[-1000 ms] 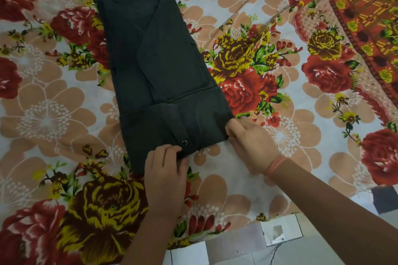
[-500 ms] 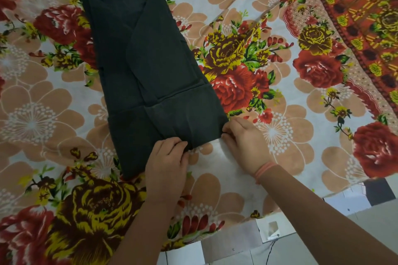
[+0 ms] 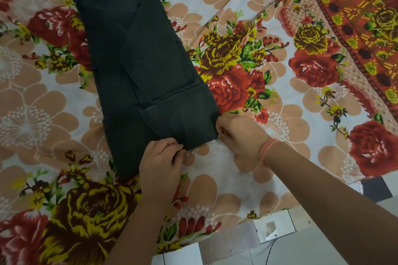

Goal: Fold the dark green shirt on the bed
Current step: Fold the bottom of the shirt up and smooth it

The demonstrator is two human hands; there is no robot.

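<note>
Left hand (image 3: 160,164): fingers curled, pinching near edge of dark green shirt (image 3: 140,60), mid-hem. Right hand (image 3: 238,135): pinching near right corner of same edge. Shirt: long narrow strip, sides folded in, flat on floral bedsheet (image 3: 280,118), running near to far, left of centre. Handling, judged: light, soft, limp; layers may slip apart; grip near corners through all layers

dark green shirt (image 3: 142,66) on floral bedsheet (image 3: 280,97), both hands pinching hem
</note>
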